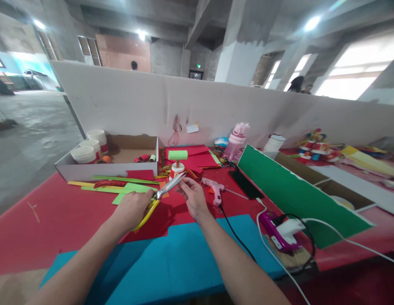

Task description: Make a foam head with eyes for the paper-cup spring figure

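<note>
My left hand [133, 209] is closed round the yellow handles of a pair of scissors [170, 186], whose blades point up and to the right. Beside the blade tips, my right hand [194, 197] has its fingers pinched together; whatever they hold is too small to make out. Just behind the blades stands a white and red paper cup [176, 169] with a light green paper roll [178, 155] above it on a folded strip. Light green paper [133, 187] lies partly behind my left hand.
On the left sits a box [95, 173] with paper cups and small rolls. A pink glue gun [214, 188], a phone [244, 183] and a purple power strip [278, 233] with cables lie to the right. A green panel [295, 195] stands beyond them. Blue sheets [159, 262] cover the near edge.
</note>
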Demonstrator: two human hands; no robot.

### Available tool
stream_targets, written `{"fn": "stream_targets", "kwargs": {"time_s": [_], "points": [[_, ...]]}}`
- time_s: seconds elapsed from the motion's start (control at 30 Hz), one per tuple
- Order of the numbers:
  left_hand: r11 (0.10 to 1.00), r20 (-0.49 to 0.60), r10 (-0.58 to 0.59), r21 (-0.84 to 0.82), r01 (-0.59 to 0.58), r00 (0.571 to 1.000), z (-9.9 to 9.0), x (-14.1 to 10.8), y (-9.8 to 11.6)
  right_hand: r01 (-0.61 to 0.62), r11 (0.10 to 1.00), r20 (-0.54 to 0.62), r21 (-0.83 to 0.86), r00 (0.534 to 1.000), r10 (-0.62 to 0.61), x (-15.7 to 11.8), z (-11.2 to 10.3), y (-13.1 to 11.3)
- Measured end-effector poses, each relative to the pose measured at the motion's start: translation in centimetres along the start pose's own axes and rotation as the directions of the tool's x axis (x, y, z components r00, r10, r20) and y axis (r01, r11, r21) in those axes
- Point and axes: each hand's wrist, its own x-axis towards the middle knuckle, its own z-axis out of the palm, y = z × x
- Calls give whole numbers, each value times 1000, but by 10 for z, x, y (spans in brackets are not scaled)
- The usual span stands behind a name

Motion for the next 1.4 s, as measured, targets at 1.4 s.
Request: {"fn": "stream_targets", "kwargs": {"time_s": [1.4], "points": [[1000,9,-2,11,2,1000,0,1,-3,2,1000,-45,29,999,-1,4,-3,0]]}}
